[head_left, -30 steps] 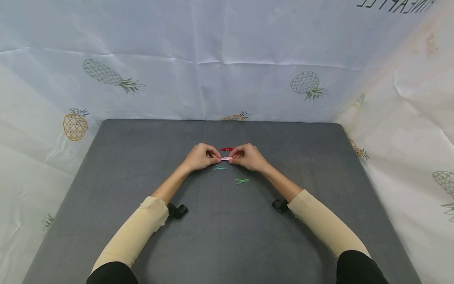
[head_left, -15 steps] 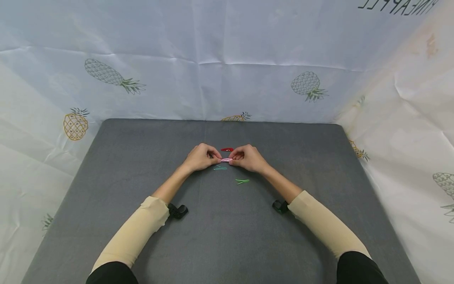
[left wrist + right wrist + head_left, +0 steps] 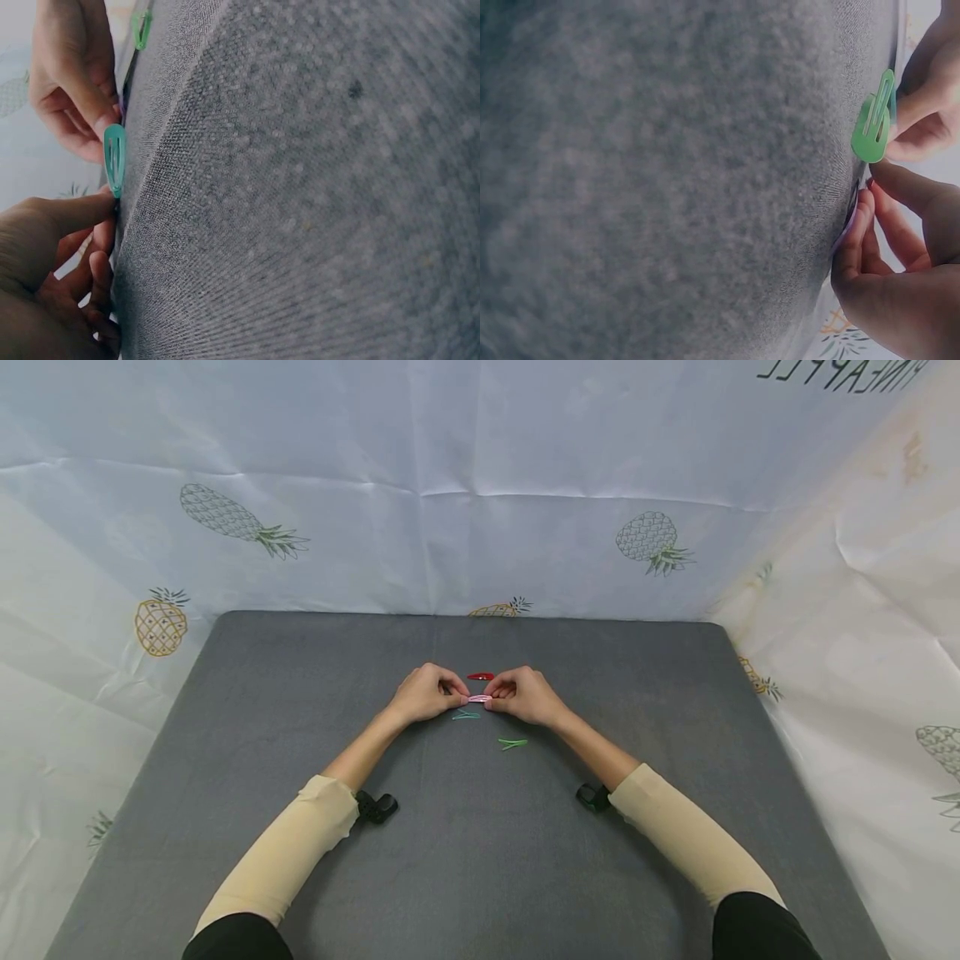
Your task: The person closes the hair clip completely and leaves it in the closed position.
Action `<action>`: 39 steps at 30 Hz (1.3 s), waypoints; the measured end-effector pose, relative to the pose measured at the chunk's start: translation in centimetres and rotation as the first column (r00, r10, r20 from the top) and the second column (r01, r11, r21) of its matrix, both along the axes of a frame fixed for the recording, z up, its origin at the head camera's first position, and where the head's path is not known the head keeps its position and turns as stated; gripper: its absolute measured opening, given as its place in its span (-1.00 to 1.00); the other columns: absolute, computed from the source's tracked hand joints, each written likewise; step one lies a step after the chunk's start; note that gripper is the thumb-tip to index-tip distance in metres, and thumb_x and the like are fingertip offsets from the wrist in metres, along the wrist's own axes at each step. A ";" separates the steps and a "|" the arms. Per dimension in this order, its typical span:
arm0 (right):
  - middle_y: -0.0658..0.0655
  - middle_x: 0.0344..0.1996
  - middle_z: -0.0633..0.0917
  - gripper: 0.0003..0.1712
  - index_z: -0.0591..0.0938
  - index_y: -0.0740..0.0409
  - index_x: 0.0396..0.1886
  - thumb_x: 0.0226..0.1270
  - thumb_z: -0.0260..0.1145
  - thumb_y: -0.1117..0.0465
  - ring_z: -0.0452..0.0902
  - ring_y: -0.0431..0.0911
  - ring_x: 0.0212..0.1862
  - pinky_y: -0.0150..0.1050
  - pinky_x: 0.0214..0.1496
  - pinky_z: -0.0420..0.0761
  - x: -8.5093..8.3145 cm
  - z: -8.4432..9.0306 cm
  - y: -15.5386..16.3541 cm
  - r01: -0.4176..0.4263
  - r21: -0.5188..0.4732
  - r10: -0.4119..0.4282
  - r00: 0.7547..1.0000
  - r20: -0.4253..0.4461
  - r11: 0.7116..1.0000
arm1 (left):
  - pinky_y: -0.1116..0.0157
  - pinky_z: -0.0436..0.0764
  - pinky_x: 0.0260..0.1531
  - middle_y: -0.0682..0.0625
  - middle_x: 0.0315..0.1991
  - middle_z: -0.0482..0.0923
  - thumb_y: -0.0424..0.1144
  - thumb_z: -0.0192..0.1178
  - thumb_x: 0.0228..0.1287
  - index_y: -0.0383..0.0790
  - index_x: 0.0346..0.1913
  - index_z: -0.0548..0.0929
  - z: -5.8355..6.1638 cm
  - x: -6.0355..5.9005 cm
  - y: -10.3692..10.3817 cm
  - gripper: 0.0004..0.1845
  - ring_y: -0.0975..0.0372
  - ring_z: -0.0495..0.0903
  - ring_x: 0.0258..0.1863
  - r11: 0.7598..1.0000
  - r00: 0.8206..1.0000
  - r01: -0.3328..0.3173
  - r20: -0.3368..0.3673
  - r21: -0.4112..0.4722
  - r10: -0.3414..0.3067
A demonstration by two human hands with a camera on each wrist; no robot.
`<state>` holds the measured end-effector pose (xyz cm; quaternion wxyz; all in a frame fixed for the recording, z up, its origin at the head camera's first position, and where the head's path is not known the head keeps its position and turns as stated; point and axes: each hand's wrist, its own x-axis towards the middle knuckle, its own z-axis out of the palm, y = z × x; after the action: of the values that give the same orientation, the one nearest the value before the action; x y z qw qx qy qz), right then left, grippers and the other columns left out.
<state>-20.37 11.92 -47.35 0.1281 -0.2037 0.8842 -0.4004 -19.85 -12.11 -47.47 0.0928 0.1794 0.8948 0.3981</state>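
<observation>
Both hands meet near the middle of the grey table and pinch a small pink hair clip between them. My left hand holds its left end, my right hand its right end. A red hair clip lies just behind the hands. A teal hair clip lies right in front of them, and a green hair clip lies a little nearer and to the right. In the wrist views the pink clip is mostly hidden by fingers.
Black wrist-camera mounts sit at each forearm. A white cloth printed with pineapples walls the table at the back and on both sides. The grey table surface stretches wide around the clips.
</observation>
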 end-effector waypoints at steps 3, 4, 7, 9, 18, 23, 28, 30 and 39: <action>0.16 -0.29 0.85 -0.84 0.85 0.20 -0.12 0.38 0.58 0.25 0.64 -0.23 -0.36 -0.38 -0.23 0.60 0.0 -0.1 0.0 -0.003 0.000 0.003 1.000 -0.001 1.000 | 0.34 0.36 -0.46 -0.08 -0.33 0.85 -0.26 0.47 0.40 -0.17 -0.18 0.91 0.1 0.0 0.0 -0.92 0.34 0.48 -0.55 1.000 1.000 0.000 0.003 -0.001 0.000; 0.15 -0.29 0.85 -0.85 0.86 0.20 -0.12 0.38 0.58 0.25 0.64 -0.23 -0.36 -0.38 -0.22 0.60 0.0 -0.1 0.0 -0.004 0.001 0.004 1.000 0.000 1.000 | 0.34 0.36 -0.46 -0.08 -0.33 0.85 -0.26 0.47 0.40 -0.17 -0.18 0.91 0.1 0.0 0.0 -0.92 0.33 0.48 -0.55 1.000 1.000 0.000 0.004 0.000 0.000; 0.15 -0.27 0.86 -0.85 0.86 0.19 -0.12 0.38 0.58 0.25 0.64 -0.23 -0.36 -0.36 -0.21 0.61 -0.1 -0.1 0.0 -0.006 0.003 0.006 1.000 0.000 1.000 | 0.34 0.36 -0.46 -0.08 -0.33 0.85 -0.26 0.47 0.40 -0.17 -0.19 0.91 0.1 0.0 0.0 -0.92 0.33 0.48 -0.55 1.000 1.000 -0.002 0.008 0.002 0.002; 0.16 -0.27 0.86 -0.86 0.86 0.18 -0.12 0.38 0.58 0.25 0.64 -0.23 -0.36 -0.35 -0.20 0.61 -0.1 -0.1 0.0 -0.004 0.002 0.004 1.000 0.002 1.000 | 0.34 0.36 -0.46 -0.08 -0.32 0.85 -0.26 0.47 0.40 -0.17 -0.18 0.91 0.1 0.0 0.0 -0.92 0.33 0.47 -0.55 1.000 1.000 -0.001 0.010 0.002 0.001; 0.16 -0.27 0.86 -0.85 0.86 0.19 -0.11 0.40 0.57 0.24 0.66 -0.22 -0.34 -0.38 -0.21 0.61 0.0 -0.1 0.0 -0.006 -0.005 0.006 1.000 0.000 1.000 | 0.34 0.39 -0.46 -0.09 -0.31 0.86 -0.25 0.47 0.41 -0.19 -0.17 0.91 0.2 0.1 -0.1 -0.91 0.33 0.49 -0.55 1.000 1.000 0.006 0.023 0.014 -0.006; 0.17 -0.28 0.86 -0.85 0.86 0.20 -0.11 0.39 0.58 0.25 0.66 -0.23 -0.36 -0.39 -0.23 0.62 0.0 0.0 0.0 -0.005 -0.028 0.005 1.000 -0.003 1.000 | 0.36 0.38 -0.47 -0.09 -0.31 0.85 -0.26 0.47 0.41 -0.20 -0.17 0.90 0.1 0.1 -0.3 -0.91 0.33 0.48 -0.55 0.999 1.000 0.020 0.023 0.032 -0.021; 0.16 -0.26 0.87 -0.84 0.86 0.19 -0.10 0.39 0.58 0.24 0.69 -0.24 -0.34 -0.39 -0.20 0.65 0.1 0.0 0.1 -0.003 -0.033 0.003 1.000 -0.006 0.999 | 0.38 0.38 -0.48 -0.11 -0.30 0.86 -0.26 0.47 0.42 -0.22 -0.16 0.90 0.1 0.1 -0.5 -0.90 0.33 0.45 -0.57 0.998 0.999 0.035 0.025 0.053 -0.036; 0.17 -0.24 0.88 -0.84 0.87 0.18 -0.10 0.40 0.57 0.24 0.71 -0.23 -0.32 -0.39 -0.19 0.66 0.1 0.1 0.1 -0.002 -0.035 0.002 1.000 -0.005 0.999 | 0.38 0.37 -0.48 -0.12 -0.29 0.86 -0.27 0.47 0.42 -0.24 -0.15 0.90 0.1 0.1 -0.6 -0.90 0.34 0.45 -0.57 0.997 0.999 0.041 0.027 0.059 -0.043; 0.18 -0.18 0.88 -0.83 0.86 0.17 -0.06 0.42 0.56 0.24 0.74 -0.16 -0.27 -0.35 -0.16 0.67 0.4 0.4 0.2 0.001 -0.035 -0.002 1.000 -0.008 0.999 | 0.38 0.37 -0.47 -0.17 -0.30 0.85 -0.29 0.46 0.43 -0.27 -0.15 0.90 0.4 0.5 -0.7 -0.90 0.33 0.44 -0.57 0.996 0.998 0.060 0.032 0.072 -0.062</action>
<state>-19.99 12.10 -46.95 0.1207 -0.2069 0.8778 -0.4150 -19.32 -12.78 -47.10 0.1136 0.2032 0.8724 0.4297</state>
